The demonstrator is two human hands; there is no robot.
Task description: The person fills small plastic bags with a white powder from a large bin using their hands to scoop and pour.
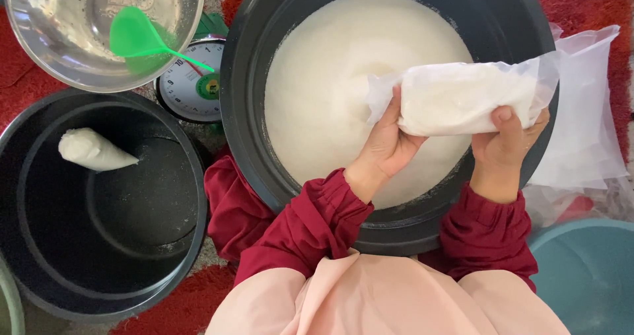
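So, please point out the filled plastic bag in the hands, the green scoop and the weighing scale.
filled plastic bag (465, 97), head view, middle of its bulging side
green scoop (135, 34), head view, its bowl
weighing scale (191, 84), head view, white dial face

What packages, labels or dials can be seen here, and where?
Filled clear bag: white powder, held by left hand and right hand.
Sealed bag: white, tapered, in black tub.
Empty bags: clear, far right.
Scale dial: round, white, green centre.

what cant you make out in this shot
Head view only:
- Scale dial: partly covered by the steel bowl and big tub.
- Bag mouth: bunched under the left hand, sealed or not unclear.
- Teal basin: cut off by the corner.
- Right hand palm: behind the bag.
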